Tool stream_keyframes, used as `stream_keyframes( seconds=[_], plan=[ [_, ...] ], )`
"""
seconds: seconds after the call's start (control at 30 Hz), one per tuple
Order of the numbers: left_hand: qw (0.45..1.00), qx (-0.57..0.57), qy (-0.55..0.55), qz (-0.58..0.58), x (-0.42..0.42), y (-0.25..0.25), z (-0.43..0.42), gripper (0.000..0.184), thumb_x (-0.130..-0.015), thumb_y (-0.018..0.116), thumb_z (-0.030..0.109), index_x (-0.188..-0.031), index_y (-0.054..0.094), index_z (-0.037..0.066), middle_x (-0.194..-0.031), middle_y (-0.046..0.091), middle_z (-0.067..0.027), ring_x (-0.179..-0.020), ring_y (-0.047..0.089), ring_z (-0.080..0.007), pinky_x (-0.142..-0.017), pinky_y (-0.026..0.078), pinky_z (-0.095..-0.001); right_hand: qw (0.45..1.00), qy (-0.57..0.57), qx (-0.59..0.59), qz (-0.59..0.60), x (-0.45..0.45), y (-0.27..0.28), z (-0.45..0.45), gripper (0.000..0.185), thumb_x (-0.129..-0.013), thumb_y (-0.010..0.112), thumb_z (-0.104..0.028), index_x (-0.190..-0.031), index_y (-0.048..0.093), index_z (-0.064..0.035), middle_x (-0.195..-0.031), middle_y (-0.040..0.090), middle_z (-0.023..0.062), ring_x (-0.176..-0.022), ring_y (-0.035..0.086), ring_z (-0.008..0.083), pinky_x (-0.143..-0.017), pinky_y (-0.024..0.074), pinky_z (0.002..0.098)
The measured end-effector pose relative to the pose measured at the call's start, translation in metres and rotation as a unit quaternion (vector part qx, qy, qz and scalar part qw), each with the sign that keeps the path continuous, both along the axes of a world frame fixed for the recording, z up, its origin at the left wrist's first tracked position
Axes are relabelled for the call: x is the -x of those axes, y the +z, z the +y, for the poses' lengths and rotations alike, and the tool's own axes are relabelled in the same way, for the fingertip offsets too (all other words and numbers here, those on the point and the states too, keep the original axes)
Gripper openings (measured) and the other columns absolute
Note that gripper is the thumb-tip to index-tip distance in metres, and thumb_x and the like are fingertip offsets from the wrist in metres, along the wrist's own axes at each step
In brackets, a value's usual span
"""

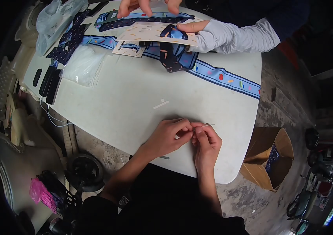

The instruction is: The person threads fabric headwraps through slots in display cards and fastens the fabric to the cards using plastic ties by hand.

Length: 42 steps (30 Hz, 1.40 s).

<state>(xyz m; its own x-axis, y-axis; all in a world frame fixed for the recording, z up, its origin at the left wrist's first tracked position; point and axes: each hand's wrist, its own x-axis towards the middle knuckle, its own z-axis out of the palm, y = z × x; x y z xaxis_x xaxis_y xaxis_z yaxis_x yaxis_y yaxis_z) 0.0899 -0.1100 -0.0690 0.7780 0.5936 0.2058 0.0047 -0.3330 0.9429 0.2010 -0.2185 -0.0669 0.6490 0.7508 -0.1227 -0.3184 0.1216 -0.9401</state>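
Observation:
Both hands meet over the near part of the white table (pixel 119 94). My right hand (pixel 207 147) is closed in a pinch on a thin white strip (pixel 209 125), whose end sticks out to the right. My left hand (pixel 170 137) is also pinched, its fingertips against the right ones; what lies between them is too small to make out. Beyond the hands lies a small pale strip (pixel 161 105) with a round dot beside it. A short grey strip (pixel 163 157) rests by the table's near edge, below my left hand.
Across the table, another person's hands (pixel 197 29) handle a printed card (pixel 146 32) and a dark patterned tie (pixel 167 58). A long blue ribbon (pixel 229 80) crosses the table. Plastic bags (pixel 82 66) and phones (pixel 52 86) lie left. A cardboard box (pixel 252 164) stands on the floor right.

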Motion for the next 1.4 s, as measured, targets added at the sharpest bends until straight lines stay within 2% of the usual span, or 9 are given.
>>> stream_keyframes(
  seconds=[0.2, 0.3, 0.4, 0.8, 1.0, 1.1, 1.3, 1.33, 1.4],
  plan=[
    [1.0, -0.004, 0.0, 0.002, 0.0, 0.0, 0.0, 0.01, -0.088, 0.072, 0.004, -0.094, 0.064, 0.001, -0.079, 0.07, -0.0063, -0.063, 0.064, -0.0136, -0.056, 0.048, -0.0274, 1.0, 0.004, 0.002, -0.008, -0.001, -0.002, 0.0, 0.01, -0.1, 0.062, -0.003, -0.095, 0.068, 0.0033, -0.102, 0.073, 0.0092, -0.069, 0.054, 0.0082, -0.061, 0.0418, 0.0225],
    [1.0, 0.008, -0.01, 0.01, 0.001, 0.002, 0.0, 0.011, -0.091, 0.07, 0.006, -0.094, 0.06, 0.002, -0.08, 0.068, -0.01, -0.066, 0.066, -0.0237, -0.058, 0.049, -0.0335, 1.0, 0.003, 0.001, -0.009, 0.0, -0.001, 0.0, 0.011, -0.1, 0.062, -0.004, -0.095, 0.068, 0.0033, -0.102, 0.073, 0.009, -0.069, 0.054, 0.0081, -0.061, 0.0421, 0.0225],
    [1.0, 0.0, -0.002, 0.005, 0.0, -0.001, 0.0, 0.01, -0.089, 0.072, 0.004, -0.094, 0.064, 0.001, -0.08, 0.07, -0.0064, -0.063, 0.064, -0.0136, -0.056, 0.048, -0.0274, 1.0, 0.003, -0.001, -0.011, 0.0, -0.001, 0.0, 0.011, -0.1, 0.062, -0.004, -0.095, 0.068, 0.0034, -0.102, 0.073, 0.0088, -0.069, 0.054, 0.008, -0.061, 0.0423, 0.0226],
    [1.0, -0.001, 0.0, -0.001, 0.001, 0.0, 0.0, 0.009, -0.089, 0.071, 0.004, -0.094, 0.064, 0.002, -0.081, 0.07, -0.0063, -0.066, 0.065, -0.0141, -0.057, 0.048, -0.028, 1.0, 0.004, 0.002, -0.013, 0.0, -0.001, -0.001, 0.011, -0.1, 0.062, -0.005, -0.096, 0.068, 0.0034, -0.101, 0.073, 0.0081, -0.07, 0.054, 0.0079, -0.062, 0.0423, 0.0227],
    [0.999, -0.033, 0.007, 0.0, 0.0, -0.001, 0.0, 0.008, -0.087, 0.071, 0.003, -0.091, 0.064, 0.002, -0.081, 0.063, -0.0045, -0.069, 0.064, -0.0134, -0.058, 0.049, -0.0277, 1.0, 0.0, 0.003, -0.004, 0.001, 0.001, 0.0, 0.014, -0.101, 0.061, -0.006, -0.098, 0.07, 0.0044, -0.097, 0.072, 0.0069, -0.07, 0.054, 0.0078, -0.062, 0.0423, 0.0222],
    [1.0, -0.015, 0.011, -0.008, -0.001, 0.004, -0.002, 0.008, -0.086, 0.071, 0.002, -0.088, 0.063, 0.002, -0.081, 0.059, -0.0039, -0.07, 0.063, -0.0139, -0.06, 0.049, -0.0279, 1.0, -0.008, 0.001, 0.002, 0.003, 0.002, 0.0, 0.015, -0.101, 0.061, -0.007, -0.099, 0.07, 0.0046, -0.096, 0.071, 0.0065, -0.07, 0.054, 0.0076, -0.062, 0.0421, 0.0217],
    [1.0, -0.022, -0.006, -0.013, 0.005, -0.001, -0.006, 0.009, -0.088, 0.071, 0.005, -0.09, 0.062, 0.003, -0.078, 0.064, -0.0046, -0.066, 0.062, -0.0149, -0.06, 0.049, -0.0291, 1.0, -0.014, 0.006, -0.02, 0.004, 0.001, -0.004, 0.014, -0.1, 0.062, -0.006, -0.101, 0.071, 0.005, -0.097, 0.069, 0.0057, -0.069, 0.054, 0.0071, -0.061, 0.0418, 0.0219],
    [0.999, -0.023, -0.023, 0.028, 0.008, 0.003, -0.006, 0.01, -0.091, 0.07, 0.008, -0.094, 0.061, 0.004, -0.077, 0.068, -0.0075, -0.065, 0.065, -0.0205, -0.063, 0.052, -0.0315, 0.999, -0.015, 0.01, -0.032, 0.005, 0.001, -0.004, 0.014, -0.1, 0.063, -0.006, -0.101, 0.072, 0.0049, -0.096, 0.069, 0.0052, -0.069, 0.054, 0.0071, -0.06, 0.0417, 0.0219],
    [0.999, -0.002, -0.012, 0.034, 0.011, 0.007, -0.011, 0.009, -0.093, 0.069, 0.008, -0.095, 0.061, 0.004, -0.077, 0.068, -0.0073, -0.066, 0.066, -0.0197, -0.063, 0.052, -0.0312, 0.998, -0.014, 0.02, -0.053, 0.005, 0.002, -0.004, 0.015, -0.1, 0.063, -0.007, -0.103, 0.073, 0.0044, -0.093, 0.066, 0.004, -0.069, 0.053, 0.0072, -0.059, 0.041, 0.0219]
  ],
)
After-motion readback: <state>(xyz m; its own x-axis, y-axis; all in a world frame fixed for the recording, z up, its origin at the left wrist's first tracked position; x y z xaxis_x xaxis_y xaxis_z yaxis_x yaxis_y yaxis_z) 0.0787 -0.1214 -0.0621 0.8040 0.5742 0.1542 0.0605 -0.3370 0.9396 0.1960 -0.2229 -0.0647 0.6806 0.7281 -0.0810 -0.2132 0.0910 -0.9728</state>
